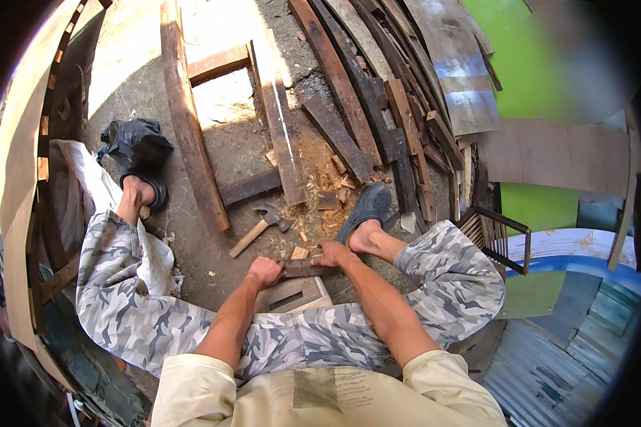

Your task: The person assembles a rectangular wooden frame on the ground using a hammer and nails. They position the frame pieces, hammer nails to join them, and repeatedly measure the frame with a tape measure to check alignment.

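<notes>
Both my hands grip a short dark strip of wood low in front of me. Closed around its left end is my left hand; my right hand holds its right end, fingers partly hidden. Below the strip, between my legs, sits a pale wooden piece with a slot in it. A claw hammer with a light wooden handle lies on the ground just beyond my left hand. Near my right hand lies a small light wood block among chips.
Ahead lies a ladder-like frame of long dark boards. Stacked planks fill the far right, with sawdust nearby. My clog-shod right foot stands beside them. A black plastic bag is by my left foot; a slatted frame stands right.
</notes>
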A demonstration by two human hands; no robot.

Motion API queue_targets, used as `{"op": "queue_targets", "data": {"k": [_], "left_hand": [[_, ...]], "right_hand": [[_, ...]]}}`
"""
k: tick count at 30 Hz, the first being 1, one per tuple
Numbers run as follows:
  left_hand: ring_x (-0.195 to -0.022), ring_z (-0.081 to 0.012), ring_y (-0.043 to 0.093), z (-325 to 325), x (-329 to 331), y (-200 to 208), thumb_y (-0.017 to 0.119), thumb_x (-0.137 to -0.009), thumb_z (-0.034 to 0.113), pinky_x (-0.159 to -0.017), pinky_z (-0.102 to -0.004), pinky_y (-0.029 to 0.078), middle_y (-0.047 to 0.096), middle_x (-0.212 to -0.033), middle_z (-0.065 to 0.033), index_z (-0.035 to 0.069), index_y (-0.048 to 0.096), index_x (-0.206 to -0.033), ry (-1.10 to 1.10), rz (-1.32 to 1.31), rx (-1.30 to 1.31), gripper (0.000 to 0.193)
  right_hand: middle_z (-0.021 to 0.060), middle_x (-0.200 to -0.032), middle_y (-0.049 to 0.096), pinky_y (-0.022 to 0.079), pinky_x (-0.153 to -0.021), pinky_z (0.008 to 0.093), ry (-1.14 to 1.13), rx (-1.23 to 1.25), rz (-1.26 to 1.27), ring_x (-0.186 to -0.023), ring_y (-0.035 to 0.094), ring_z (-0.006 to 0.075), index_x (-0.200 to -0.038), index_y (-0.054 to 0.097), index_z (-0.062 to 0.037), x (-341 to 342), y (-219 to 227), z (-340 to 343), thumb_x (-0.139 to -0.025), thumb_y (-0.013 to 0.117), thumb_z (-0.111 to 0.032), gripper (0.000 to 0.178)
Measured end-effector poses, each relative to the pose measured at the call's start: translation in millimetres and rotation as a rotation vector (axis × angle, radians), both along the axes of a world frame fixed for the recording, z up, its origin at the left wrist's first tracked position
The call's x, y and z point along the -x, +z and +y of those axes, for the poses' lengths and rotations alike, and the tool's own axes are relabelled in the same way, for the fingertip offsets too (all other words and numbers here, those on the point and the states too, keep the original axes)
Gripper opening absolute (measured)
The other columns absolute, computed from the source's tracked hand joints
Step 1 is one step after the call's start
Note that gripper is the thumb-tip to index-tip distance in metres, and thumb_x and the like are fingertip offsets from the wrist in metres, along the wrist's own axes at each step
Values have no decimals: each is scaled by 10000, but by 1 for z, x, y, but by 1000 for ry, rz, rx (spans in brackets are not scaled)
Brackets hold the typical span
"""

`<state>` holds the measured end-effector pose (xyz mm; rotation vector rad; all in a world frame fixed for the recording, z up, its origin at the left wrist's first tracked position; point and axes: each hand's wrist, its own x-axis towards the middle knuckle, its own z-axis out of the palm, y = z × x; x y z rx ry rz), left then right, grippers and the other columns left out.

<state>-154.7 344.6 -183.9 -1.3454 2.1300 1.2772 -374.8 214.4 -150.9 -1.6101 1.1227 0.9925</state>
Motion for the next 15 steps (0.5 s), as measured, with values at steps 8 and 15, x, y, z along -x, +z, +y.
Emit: {"op": "queue_targets", "data": {"k": [8,15], "left_hand": [[-882,-344,691,-19,-4,7,434,-999,413,-780,-471,526,716,-888,-171,99,681,-975,222,-111,1,401],[-969,-372,645,-39,-37,40,450,-1002,383,-869,-465,492,698,-985,-184,79,698,-1018,483,-9,191,393]], "right_hand": [[199,-1183,659,483,-942,504,314,158,-35,-1109,623,382,-1257,568,-62,14,-49,50,-749,742,-337,603],[207,-1144,679,504,-924,447,65,97,-254,-1086,639,379,-1185,653,-63,-5,18,-25,-706,712,-315,545]]}}
